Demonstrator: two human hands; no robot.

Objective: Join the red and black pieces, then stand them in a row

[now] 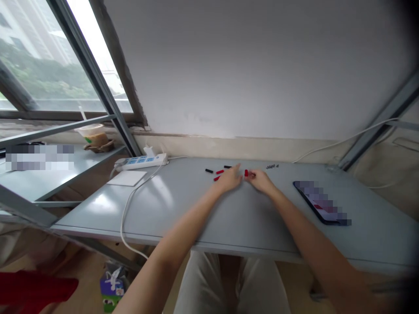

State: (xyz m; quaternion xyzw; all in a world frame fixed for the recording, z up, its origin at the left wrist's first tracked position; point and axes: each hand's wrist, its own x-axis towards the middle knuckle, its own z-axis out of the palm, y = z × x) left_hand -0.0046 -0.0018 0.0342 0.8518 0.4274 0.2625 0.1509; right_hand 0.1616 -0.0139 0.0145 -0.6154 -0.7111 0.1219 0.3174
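Observation:
My right hand [261, 180] is closed, with its fingertips pinching a small red cylinder-like piece [246, 173] just above the desk. Close on its left, my left hand [230, 179] has its fingers stretched out and apart, and I see nothing in them. Beside and partly behind that hand lie two more red pieces [220, 172] and a black piece [227, 166]. Another black piece [209, 171] rests farther left. Several small dark bits [272, 166], too small to name surely, lie in a row behind my right hand.
A phone [322, 204] lies on the grey desk [242, 226] to the right. At the back left are a power strip [142, 161], a white flat square [127, 178] and a white cable [127, 209]. A drink cup [94, 136] stands on the adjoining desk.

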